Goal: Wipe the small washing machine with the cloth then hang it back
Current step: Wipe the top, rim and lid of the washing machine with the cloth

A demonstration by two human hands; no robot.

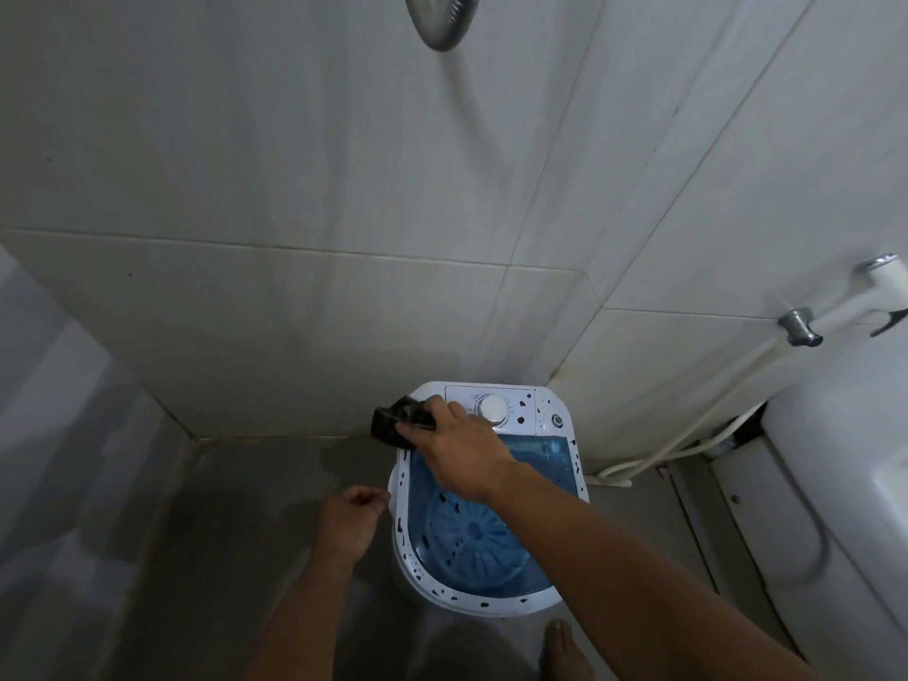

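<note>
The small washing machine (550,599) stands on the floor in the tiled corner, white with dark specks, a blue see-through lid and a white dial at the back. My right hand (459,452) reaches across the lid and presses a dark cloth (393,422) onto the machine's back left corner. Most of the cloth sticks out past my fingers, over the rim. My left hand (349,516) hovers just left of the machine's side, fingers loosely curled, holding nothing.
Tiled walls close in behind and to the right. A white toilet (845,484) with a bidet sprayer (879,282) and hose stands at the right. A metal shower hose loop (442,22) hangs overhead. My bare foot (565,651) is in front of the machine. The grey floor lies to the left.
</note>
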